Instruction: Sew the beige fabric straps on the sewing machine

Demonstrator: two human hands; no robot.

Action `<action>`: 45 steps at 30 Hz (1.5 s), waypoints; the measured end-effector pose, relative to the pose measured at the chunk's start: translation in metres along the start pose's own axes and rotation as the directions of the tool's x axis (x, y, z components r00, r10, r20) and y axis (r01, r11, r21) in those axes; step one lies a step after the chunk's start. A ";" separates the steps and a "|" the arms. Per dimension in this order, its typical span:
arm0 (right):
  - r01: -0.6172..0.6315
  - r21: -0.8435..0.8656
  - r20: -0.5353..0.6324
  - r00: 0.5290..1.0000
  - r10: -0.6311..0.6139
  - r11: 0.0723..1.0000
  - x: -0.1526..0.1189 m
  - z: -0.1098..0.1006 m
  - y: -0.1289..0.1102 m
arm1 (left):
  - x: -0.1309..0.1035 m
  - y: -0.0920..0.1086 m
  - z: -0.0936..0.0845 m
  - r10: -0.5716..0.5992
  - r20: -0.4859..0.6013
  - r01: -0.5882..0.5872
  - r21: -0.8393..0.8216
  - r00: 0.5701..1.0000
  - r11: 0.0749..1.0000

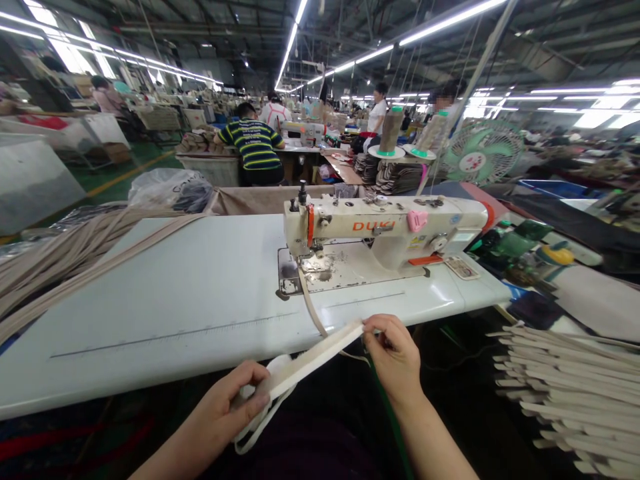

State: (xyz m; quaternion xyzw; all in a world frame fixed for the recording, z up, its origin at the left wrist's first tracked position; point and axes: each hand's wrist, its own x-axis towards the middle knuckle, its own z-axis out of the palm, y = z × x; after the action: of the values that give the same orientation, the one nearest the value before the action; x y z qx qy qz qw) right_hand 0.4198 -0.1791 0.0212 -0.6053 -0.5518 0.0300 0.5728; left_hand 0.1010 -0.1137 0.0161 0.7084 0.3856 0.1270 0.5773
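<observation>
Between my two hands a pale cream fabric strip (320,355) is stretched at a slant in front of the table's near edge. My left hand (230,397) pinches its lower end, where a loop of the same pale material hangs down. The upper end is pinched by the fingertips of my right hand (393,350). Behind the strip, a narrow beige tape (311,305) runs from under the needle area of the white sewing machine (380,223) over the table edge. Its lower course passes behind the held strip.
The white sewing table (200,287) carries a printed ruler line. Long beige strips (90,247) lie heaped at the left, and a stack of cut strips (575,393) is at the lower right. A green fan (483,153) and thread cones (391,132) stand behind the machine. Several people work beyond.
</observation>
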 end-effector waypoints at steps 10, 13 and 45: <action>0.026 -0.005 -0.026 0.999 -0.026 1.000 -0.002 0.003 0.011 | 0.006 0.005 0.005 -0.040 0.006 0.039 0.081 0.999 0.996; 0.028 -0.018 -0.032 0.999 -0.029 0.999 -0.003 0.004 0.013 | 0.006 0.007 0.005 -0.051 0.021 0.050 0.077 0.998 0.996; -0.310 0.048 -0.321 0.895 0.308 0.950 0.007 -0.003 0.006 | 0.014 -0.013 0.003 0.004 0.082 -0.001 -0.039 0.997 0.999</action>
State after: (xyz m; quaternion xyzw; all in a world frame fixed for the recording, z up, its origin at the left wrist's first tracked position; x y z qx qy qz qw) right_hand 0.4282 -0.1745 0.0215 -0.6830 -0.3470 0.0194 0.6425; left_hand 0.1067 -0.1061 -0.0007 0.7022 0.3584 0.1061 0.6060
